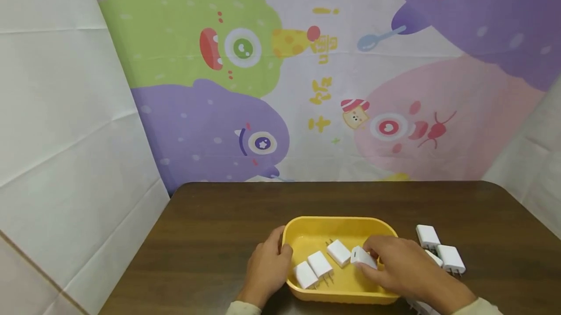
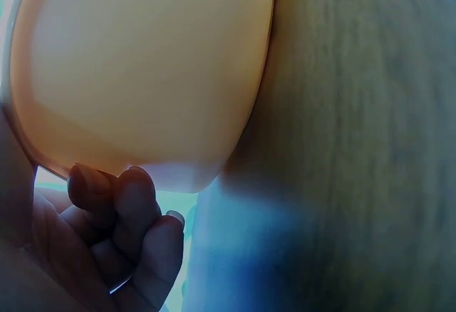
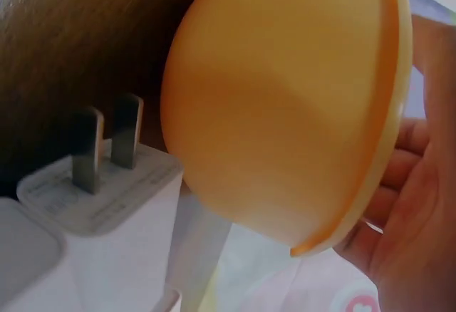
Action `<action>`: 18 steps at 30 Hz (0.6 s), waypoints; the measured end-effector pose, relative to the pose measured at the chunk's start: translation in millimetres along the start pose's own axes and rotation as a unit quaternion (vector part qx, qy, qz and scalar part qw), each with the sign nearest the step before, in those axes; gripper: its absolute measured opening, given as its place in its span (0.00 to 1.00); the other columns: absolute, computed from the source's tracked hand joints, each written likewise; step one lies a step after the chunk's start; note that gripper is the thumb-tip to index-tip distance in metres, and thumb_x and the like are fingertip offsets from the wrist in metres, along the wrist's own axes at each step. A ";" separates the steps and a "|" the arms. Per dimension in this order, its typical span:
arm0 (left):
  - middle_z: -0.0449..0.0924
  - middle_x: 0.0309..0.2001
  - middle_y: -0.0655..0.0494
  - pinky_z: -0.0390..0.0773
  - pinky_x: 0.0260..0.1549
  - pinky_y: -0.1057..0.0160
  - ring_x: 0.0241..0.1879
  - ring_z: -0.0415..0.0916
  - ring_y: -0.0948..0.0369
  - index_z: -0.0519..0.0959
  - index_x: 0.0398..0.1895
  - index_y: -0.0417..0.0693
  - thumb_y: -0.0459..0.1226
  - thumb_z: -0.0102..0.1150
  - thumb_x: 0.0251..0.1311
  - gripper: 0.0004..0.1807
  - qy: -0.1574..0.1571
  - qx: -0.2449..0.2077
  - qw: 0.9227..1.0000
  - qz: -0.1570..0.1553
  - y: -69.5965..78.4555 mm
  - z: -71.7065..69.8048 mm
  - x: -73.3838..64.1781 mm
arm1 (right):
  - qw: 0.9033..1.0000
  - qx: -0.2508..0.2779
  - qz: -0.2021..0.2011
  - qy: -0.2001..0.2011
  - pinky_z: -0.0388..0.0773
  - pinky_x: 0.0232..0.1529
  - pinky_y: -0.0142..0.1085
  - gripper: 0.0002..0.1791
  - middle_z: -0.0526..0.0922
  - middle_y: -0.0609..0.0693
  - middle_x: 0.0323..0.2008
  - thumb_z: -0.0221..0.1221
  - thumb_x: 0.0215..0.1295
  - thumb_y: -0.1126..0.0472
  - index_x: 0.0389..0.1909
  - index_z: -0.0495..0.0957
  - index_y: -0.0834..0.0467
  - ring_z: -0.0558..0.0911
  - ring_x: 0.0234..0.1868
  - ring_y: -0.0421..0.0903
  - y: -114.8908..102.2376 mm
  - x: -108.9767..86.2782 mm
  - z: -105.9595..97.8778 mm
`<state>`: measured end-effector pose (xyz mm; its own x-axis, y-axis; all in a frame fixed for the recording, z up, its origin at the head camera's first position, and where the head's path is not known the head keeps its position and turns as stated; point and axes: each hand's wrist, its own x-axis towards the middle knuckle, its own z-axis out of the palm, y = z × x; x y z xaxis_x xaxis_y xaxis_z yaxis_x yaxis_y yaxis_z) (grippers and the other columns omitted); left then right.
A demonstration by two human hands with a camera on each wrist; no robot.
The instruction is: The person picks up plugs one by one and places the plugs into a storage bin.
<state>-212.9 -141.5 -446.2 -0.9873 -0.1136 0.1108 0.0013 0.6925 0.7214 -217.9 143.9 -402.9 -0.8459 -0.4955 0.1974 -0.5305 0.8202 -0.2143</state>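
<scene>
Right fingers point(image 1: 373, 245): clamped with the thumb on one charger. I judge the grip could twist or slip, since the case looks smooth and I see it pinched only on its right part.
Held charger point(image 1: 362, 257): over the right half of the tray point(image 1: 342, 298), its slotted end facing left. I can't see its prongs; if they point down, they could catch on the tray floor and tip it.
Right hand point(image 1: 401, 264): reaching in across the tray's right rim. A low wrist could knock that rim and slew the tray.
Left fingers point(image 2: 167, 248): bent, at the tray's outer wall, the thumb at the rim. If that hold slackens, I'd expect any bump from the other side to skid the tray.
Left hand point(image 1: 266, 268): bracing the left end, as I read it.
Middle charger point(image 1: 339, 252): just beside the held one; I can't tell whether they touch. A careless release could shove it.
Left pair point(image 1: 321, 264): side by side in the tray, prongs toward the near wall; a jolt could hook them together.
Loose chargers point(image 1: 450, 258): grouped on the table point(image 1: 210, 227), right of the tray, near the forearm. Their bare prongs could snag the right sleeve point(image 1: 478, 307) and scatter them.
</scene>
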 end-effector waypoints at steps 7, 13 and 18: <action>0.84 0.41 0.57 0.75 0.41 0.46 0.37 0.77 0.58 0.76 0.65 0.53 0.41 0.53 0.65 0.24 0.006 0.000 1.000 0.006 -0.9 1.6 0.0 | 0.997 -0.007 -0.069 -0.025 0.65 0.25 0.32 0.16 0.67 0.31 0.24 0.62 0.62 0.35 0.30 0.74 0.40 0.66 0.23 0.32 -0.9 3.9 -0.7; 0.84 0.43 0.57 0.75 0.41 0.46 0.38 0.78 0.58 0.76 0.64 0.53 0.41 0.53 0.64 0.24 0.011 0.000 1.000 0.008 -0.8 1.8 0.2 | 0.994 -0.009 -0.105 -0.041 0.61 0.21 0.31 0.17 0.62 0.31 0.20 0.61 0.62 0.35 0.27 0.71 0.40 0.63 0.21 0.32 -3.2 8.0 -2.2; 0.84 0.41 0.57 0.75 0.39 0.47 0.36 0.77 0.59 0.77 0.64 0.53 0.40 0.53 0.64 0.24 0.012 0.001 1.000 0.010 -1.2 2.2 0.3 | 0.990 -0.005 -0.129 -0.061 0.64 0.22 0.32 0.16 0.66 0.30 0.23 0.61 0.63 0.36 0.29 0.75 0.43 0.65 0.22 0.32 -6.0 13.0 -1.4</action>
<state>-213.6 -140.7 -448.5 -0.9831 -0.1160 0.1415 0.0211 0.6962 0.7176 -225.7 132.9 -397.8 -0.6828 -0.7193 0.1281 -0.7299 0.6640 -0.1623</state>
